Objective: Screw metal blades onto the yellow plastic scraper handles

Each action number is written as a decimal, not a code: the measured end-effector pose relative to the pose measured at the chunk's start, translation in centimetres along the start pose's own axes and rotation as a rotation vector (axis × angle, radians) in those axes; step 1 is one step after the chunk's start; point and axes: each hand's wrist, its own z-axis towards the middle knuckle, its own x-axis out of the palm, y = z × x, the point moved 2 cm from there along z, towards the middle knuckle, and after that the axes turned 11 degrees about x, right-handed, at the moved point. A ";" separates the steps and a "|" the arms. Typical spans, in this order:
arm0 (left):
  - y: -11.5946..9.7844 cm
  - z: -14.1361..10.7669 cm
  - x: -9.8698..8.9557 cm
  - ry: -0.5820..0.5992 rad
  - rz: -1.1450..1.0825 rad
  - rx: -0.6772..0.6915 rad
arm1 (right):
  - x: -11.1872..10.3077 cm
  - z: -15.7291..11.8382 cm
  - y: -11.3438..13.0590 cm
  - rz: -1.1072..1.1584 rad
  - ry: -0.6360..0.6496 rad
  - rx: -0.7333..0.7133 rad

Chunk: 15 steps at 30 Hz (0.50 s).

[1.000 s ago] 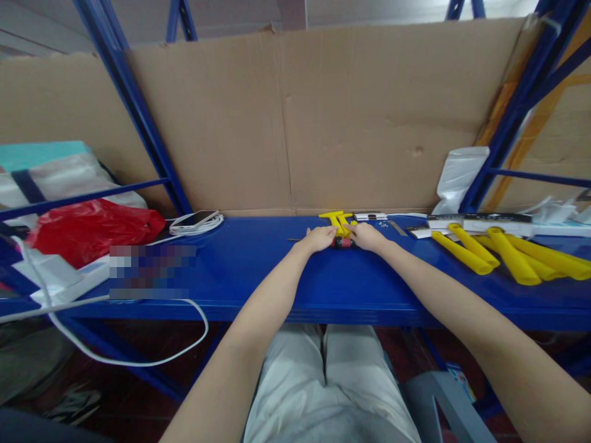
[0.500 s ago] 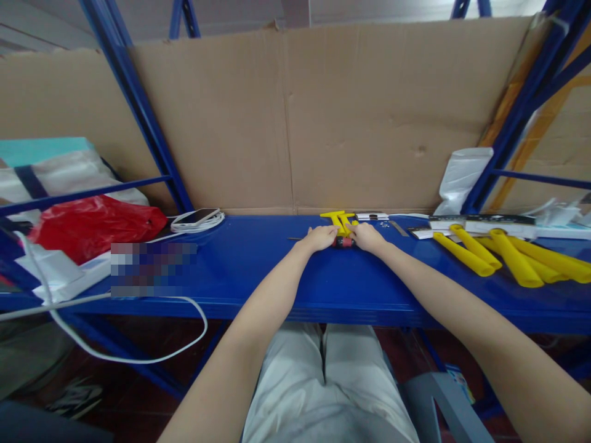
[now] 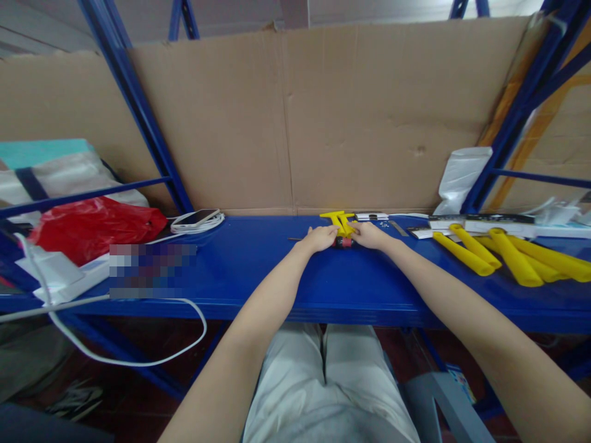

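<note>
Both my hands meet over the middle of the blue shelf. My left hand (image 3: pixel 322 238) is closed, its fingertips at the left side of a yellow plastic piece (image 3: pixel 343 228). From the right, my right hand (image 3: pixel 369 235) pinches the same piece; most of its fingers are hidden. Just behind lies a yellow T-shaped part (image 3: pixel 331 215). A screwdriver (image 3: pixel 344 243) with a red and black handle lies crosswise just in front of the piece, its thin shaft pointing left past my left hand.
Several yellow tubes (image 3: pixel 517 258) lie to the right, near a metal ruler (image 3: pixel 398 228) and small white boxes (image 3: pixel 372 216). On the left are a phone (image 3: pixel 198 217) on a coiled white cable, a red plastic bag (image 3: pixel 99 224) and a white power strip (image 3: pixel 76 280). Cardboard (image 3: pixel 346 117) closes the back.
My right hand has shifted very slightly and its fingers have turned a little around the yellow piece. My left hand and the other things look the same.
</note>
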 end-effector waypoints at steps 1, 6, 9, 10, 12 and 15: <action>0.0 0.0 0.0 -0.002 0.002 0.000 | -0.1 0.0 -0.1 0.021 0.000 0.001; 0.1 0.0 0.1 -0.013 0.015 0.000 | -0.5 0.0 -0.6 0.079 -0.007 -0.067; 0.1 0.0 0.1 -0.018 0.019 0.011 | -1.3 0.1 -1.3 0.098 -0.024 -0.047; 0.1 0.0 0.0 -0.023 0.020 0.019 | -1.8 0.1 -1.6 0.100 -0.037 -0.020; 0.0 -0.1 -0.1 -0.039 0.021 0.037 | -3.1 0.2 -2.8 0.092 -0.071 0.056; -0.2 -0.3 -0.3 -0.081 0.020 0.068 | -5.0 0.2 -5.6 0.035 -0.119 0.245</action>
